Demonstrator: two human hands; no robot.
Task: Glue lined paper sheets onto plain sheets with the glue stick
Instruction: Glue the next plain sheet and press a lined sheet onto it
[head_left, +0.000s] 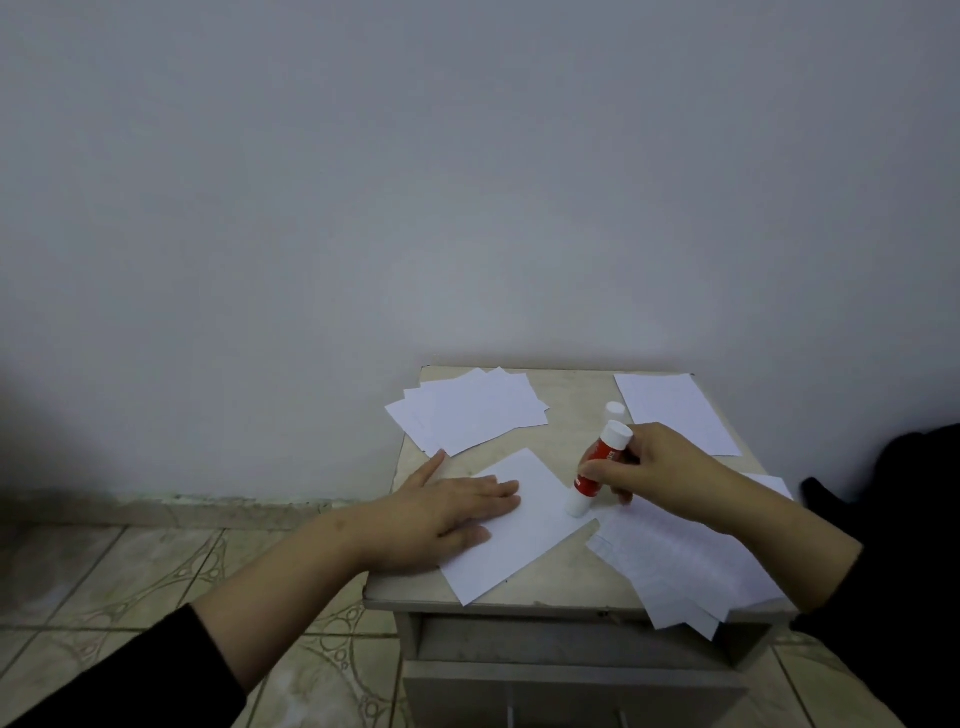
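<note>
Glue stick, a red plastic tube with white ends (597, 467), stands tilted with its lower white end touching the right edge of a plain white paper sheet (524, 530) in the middle of the small beige desk (566, 387). The right hand (660, 467) grips the tube around its middle, fingers (621, 491) curled about the red part, and the upper white end leans toward the far right. The left hand (447, 512) lies flat on the left part of the same sheet, its fingers straight and pressing the paper down, the thumb stretched toward the far side.

A small white cap (614, 410) stands on the desk just behind the glue stick. At the far left of the desk lies a loose pile of plain white sheets (467, 415), partly over the edge. At the far right lies one more white sheet (675, 410). At the near right, under the right forearm, is a pile of faintly lined sheets (675, 566) that hangs over the near edge. Both arms wear black sleeves (114, 675). Below the desk is a tiled floor (130, 571), behind it a plain grey wall (467, 182).
</note>
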